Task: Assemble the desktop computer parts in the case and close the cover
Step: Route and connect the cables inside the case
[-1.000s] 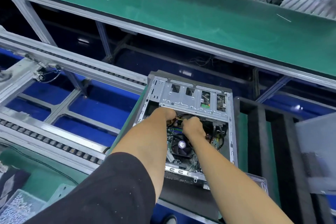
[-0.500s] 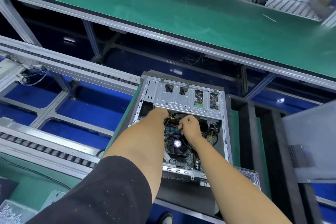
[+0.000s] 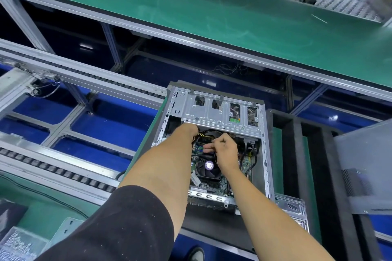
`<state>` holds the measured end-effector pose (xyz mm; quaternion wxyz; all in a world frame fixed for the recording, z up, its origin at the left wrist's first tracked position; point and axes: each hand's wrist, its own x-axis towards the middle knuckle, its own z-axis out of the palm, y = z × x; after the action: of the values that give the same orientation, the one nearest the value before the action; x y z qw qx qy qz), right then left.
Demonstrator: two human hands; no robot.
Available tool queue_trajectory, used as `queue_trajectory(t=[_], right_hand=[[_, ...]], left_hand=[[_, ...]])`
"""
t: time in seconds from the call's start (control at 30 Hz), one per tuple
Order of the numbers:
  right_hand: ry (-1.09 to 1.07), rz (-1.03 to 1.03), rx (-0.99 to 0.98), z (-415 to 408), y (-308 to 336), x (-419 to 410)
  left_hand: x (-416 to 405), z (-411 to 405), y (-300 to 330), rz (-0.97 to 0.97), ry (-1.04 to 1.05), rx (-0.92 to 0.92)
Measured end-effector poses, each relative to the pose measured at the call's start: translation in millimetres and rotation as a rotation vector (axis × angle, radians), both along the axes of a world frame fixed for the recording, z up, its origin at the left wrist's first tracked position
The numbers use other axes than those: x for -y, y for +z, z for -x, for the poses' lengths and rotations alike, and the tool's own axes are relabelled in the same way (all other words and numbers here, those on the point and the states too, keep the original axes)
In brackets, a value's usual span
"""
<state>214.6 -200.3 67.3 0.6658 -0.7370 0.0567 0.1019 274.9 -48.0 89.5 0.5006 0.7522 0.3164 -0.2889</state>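
The computer case (image 3: 214, 112) is bare silver-grey metal. Inside it, the board (image 3: 244, 165) is dark green, the fan (image 3: 206, 167) is black with a purple round label at its middle, and the wires (image 3: 206, 134) are yellow and black. The counter (image 3: 212, 17) has a green top edged in grey metal. The sleeve (image 3: 118, 226) is black with pale specks. The floor (image 3: 106, 125) below is blue.
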Motion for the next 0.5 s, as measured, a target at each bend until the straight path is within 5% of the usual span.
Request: queue_trajectory(t=[0.33,0.5], right_hand=[[-0.067,-0.051,0.045,1,-4,1],[-0.077,0.085,0.061,2,-3,4]], left_hand=[[-2,-4,-8,-0.024,-0.042,0.0],[-2,-4,-8,-0.036,-0.045,-0.008]])
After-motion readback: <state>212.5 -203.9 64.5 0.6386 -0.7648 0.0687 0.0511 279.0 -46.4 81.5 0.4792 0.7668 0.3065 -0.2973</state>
